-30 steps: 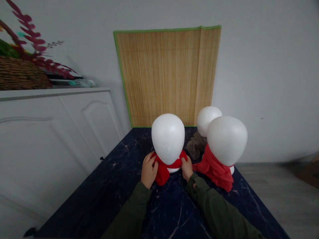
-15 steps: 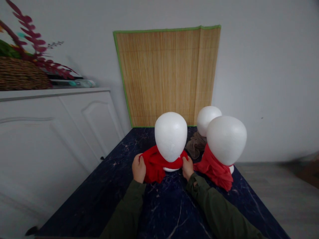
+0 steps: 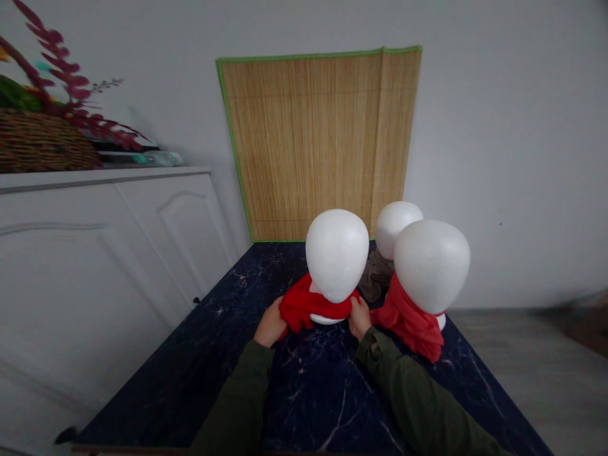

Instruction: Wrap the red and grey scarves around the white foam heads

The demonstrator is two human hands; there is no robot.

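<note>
A white foam mannequin head (image 3: 336, 253) stands tilted to the right on the dark blue marbled table (image 3: 313, 392). Around its neck lies a bright red scarf (image 3: 298, 305), with the white base showing beneath it. My left hand (image 3: 272, 323) is closed on the scarf's left part, fingers partly hidden by the cloth. On the other side, my right hand (image 3: 360, 316) pinches the scarf close to the neck.
To the right stands a second foam head (image 3: 431, 266) wearing a lighter red scarf (image 3: 412, 323). Behind it is a third head (image 3: 395, 225) with a brown cloth (image 3: 375, 275). A white cabinet (image 3: 156, 247) borders the left; a bamboo mat (image 3: 318, 145) hangs at the back.
The near head has shifted right and now leans. My left hand has moved slightly right, and the scarf's hanging left part is more gathered. My right hand has barely moved.
</note>
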